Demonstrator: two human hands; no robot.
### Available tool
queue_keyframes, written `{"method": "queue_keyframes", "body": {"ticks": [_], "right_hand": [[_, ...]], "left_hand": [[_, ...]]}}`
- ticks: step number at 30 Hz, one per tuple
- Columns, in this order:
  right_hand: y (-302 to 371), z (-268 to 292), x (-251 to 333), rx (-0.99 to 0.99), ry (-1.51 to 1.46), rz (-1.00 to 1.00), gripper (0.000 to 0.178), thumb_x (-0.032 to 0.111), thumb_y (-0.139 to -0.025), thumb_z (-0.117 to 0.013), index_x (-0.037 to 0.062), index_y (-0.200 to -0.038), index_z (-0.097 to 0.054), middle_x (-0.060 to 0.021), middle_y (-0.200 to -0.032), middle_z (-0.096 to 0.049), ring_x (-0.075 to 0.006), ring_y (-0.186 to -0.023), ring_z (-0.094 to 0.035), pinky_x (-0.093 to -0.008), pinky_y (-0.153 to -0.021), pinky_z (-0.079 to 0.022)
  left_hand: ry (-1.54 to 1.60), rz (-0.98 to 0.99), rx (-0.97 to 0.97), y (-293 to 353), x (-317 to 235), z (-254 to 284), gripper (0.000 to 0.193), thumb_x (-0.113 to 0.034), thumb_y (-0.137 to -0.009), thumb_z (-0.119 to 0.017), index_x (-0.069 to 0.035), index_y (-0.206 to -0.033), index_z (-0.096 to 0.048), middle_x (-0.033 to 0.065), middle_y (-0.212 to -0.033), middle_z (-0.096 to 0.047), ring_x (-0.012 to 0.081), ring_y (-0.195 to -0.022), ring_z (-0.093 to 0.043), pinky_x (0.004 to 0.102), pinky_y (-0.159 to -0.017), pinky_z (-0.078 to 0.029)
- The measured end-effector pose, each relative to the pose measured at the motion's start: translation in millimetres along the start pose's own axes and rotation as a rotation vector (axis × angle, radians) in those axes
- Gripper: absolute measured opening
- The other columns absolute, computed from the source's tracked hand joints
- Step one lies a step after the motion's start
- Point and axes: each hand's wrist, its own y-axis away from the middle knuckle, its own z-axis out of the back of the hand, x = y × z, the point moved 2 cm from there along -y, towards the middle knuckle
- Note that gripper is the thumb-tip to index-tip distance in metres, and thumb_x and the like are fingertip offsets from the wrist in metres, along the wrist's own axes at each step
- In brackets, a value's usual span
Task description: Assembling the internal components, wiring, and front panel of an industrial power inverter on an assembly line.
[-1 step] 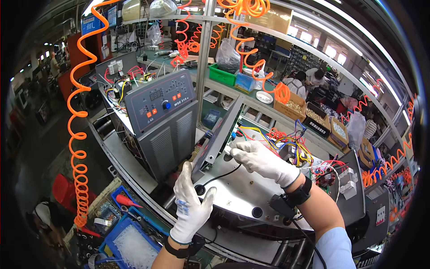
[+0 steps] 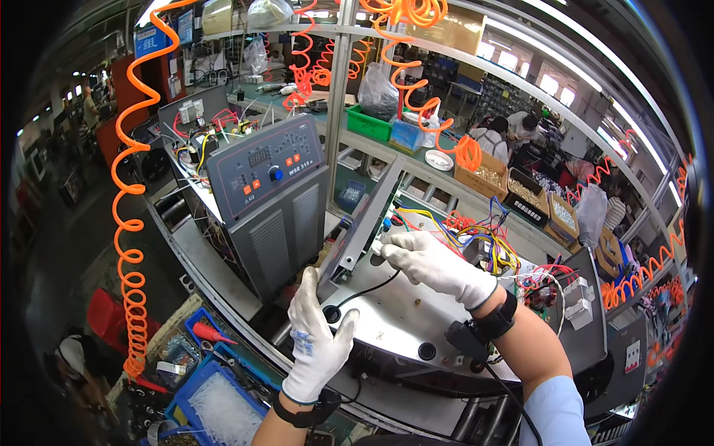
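Observation:
My left hand, in a white glove, has its fingers stretched up along the lower end of a dark front panel, thumb held apart. That panel stands tilted, edge toward me, with a circuit board on its right face. My right hand, also gloved, pinches beside the board; whatever is between its fingertips is too small to make out. A black cable curves beneath the hands over the bare metal base plate. Yellow, blue and red wires bunch up beyond the right hand.
A grey welding machine with a control panel stands at left. Orange coiled hoses hang at left and overhead. Blue trays of small parts sit at lower left. A green bin and cardboard boxes line the far shelf.

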Motion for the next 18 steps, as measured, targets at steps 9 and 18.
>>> {"method": "queue_keyframes", "body": {"ticks": [9, 18], "right_hand": [[-8.4, -0.3, -13.6, 0.054, -0.197, 0.081, 0.026, 0.029, -0.096, -0.053, 0.0068, -0.093, -0.066, 0.0071, -0.068, -0.048, -0.0030, -0.057, -0.043, -0.0199, -0.050, -0.038], [-17.9, -6.9, -11.4, 0.024, -0.304, 0.094, 0.033, 0.033, -0.096, -0.054, 0.0032, -0.090, -0.067, 0.0037, -0.066, -0.051, -0.0050, -0.052, -0.044, -0.0201, -0.048, -0.038]], "left_hand": [[0.059, -0.004, 0.069, 1.7, -5.1, 11.0, 0.085, -0.004, -0.073, -0.063, 0.008, -0.143, -0.016, 0.0288, -0.138, -0.035, 0.0416, -0.126, -0.037, 0.0475, -0.107, -0.026], [0.157, 0.051, 0.087, -3.0, -0.8, 7.5, 0.090, 0.001, -0.070, -0.058, 0.004, -0.146, -0.010, 0.0270, -0.144, -0.027, 0.0404, -0.133, -0.029, 0.0468, -0.111, -0.020]]}}
